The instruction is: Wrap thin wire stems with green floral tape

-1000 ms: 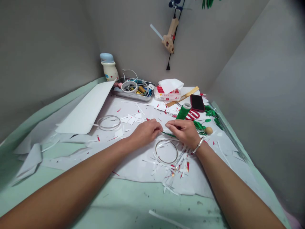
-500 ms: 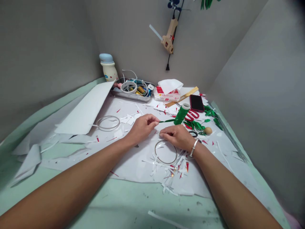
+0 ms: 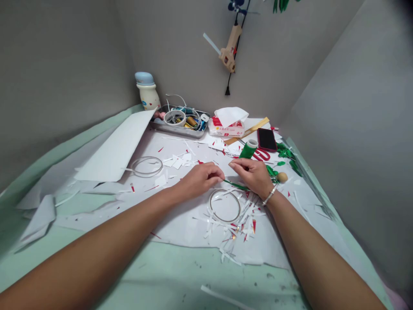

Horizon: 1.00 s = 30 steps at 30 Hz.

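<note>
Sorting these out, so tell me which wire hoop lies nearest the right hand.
The hoop just below the right hand, among white paper strips. The other hoop lies farther off, left of the left hand.

A green tape strip in my grip
My left hand pinches one end of it at the fingertips, and the narrow, slightly glossy strip slants just above the wire ring toward my right hand, passing under that hand's heel. Farther beyond the ring, just past my right fingertips, stands the spool of green tape, its pale core showing at the top.
</note>
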{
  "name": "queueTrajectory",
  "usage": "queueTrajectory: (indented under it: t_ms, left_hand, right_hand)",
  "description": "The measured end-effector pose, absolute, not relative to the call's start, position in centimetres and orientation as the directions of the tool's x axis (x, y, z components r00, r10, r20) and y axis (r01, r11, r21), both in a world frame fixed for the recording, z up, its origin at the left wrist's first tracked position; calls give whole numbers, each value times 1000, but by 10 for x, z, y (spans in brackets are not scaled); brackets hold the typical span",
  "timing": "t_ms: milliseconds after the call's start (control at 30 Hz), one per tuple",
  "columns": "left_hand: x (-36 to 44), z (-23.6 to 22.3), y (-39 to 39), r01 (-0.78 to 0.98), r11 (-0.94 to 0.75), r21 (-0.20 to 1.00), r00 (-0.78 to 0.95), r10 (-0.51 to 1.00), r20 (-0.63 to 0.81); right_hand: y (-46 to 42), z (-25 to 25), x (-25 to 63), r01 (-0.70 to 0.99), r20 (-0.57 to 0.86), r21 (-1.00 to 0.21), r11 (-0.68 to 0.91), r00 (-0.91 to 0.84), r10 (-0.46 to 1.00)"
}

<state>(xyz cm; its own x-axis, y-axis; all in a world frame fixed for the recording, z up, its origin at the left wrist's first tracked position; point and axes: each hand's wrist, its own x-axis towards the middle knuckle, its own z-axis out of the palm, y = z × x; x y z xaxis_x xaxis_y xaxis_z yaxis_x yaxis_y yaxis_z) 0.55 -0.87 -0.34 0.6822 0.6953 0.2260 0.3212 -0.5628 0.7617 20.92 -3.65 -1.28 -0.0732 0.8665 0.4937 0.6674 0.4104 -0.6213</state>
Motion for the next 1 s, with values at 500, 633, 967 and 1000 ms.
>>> queueTrajectory:
  t_ms: [500,633,967,1000]
  left_hand:
    - [2,-9,4,545,-516,660,418,850,319]
    - [3,-12,0,539,-641,546,570,755,323]
    - [5,-1,-8,256,-436,863,606,768,208]
    - [5,0,-7,237,-392,889,582,790,193]
  right_hand:
    - [-53,-2,184,667,433,-427,610,-442,786]
    - [-51,-1,189,650,522,-482,588,-326,788]
    - [-34,-16,211,657,408,-646,388,-131,903]
    - [-35,-15,209,669,393,-630,395,-164,905]
